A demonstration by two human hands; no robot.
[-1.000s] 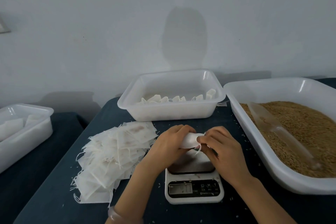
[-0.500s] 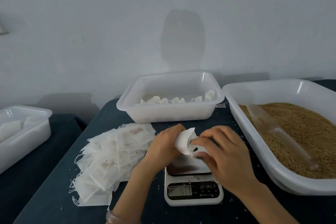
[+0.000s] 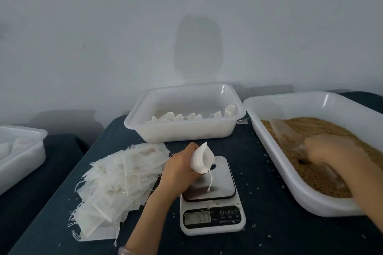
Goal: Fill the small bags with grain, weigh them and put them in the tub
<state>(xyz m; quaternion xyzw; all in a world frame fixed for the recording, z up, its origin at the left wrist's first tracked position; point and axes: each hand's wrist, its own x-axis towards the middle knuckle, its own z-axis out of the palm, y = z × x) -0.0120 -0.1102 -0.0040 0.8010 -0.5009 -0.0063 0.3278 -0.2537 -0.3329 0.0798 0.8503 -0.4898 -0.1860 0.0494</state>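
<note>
Hands have parted: your left hand (image 3: 180,170) grips the small white bag (image 3: 202,158) open above the white digital scale (image 3: 213,219), your right hand (image 3: 331,149), grip blurred, has reached the clear plastic scoop (image 3: 284,130), so filling looks next.

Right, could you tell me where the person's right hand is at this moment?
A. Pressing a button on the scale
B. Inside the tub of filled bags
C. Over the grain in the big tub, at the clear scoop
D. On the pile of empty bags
C: the right hand, blurred, is over the grain in the big tub at the clear scoop, while the left hand holds an open small bag above the scale.
</note>
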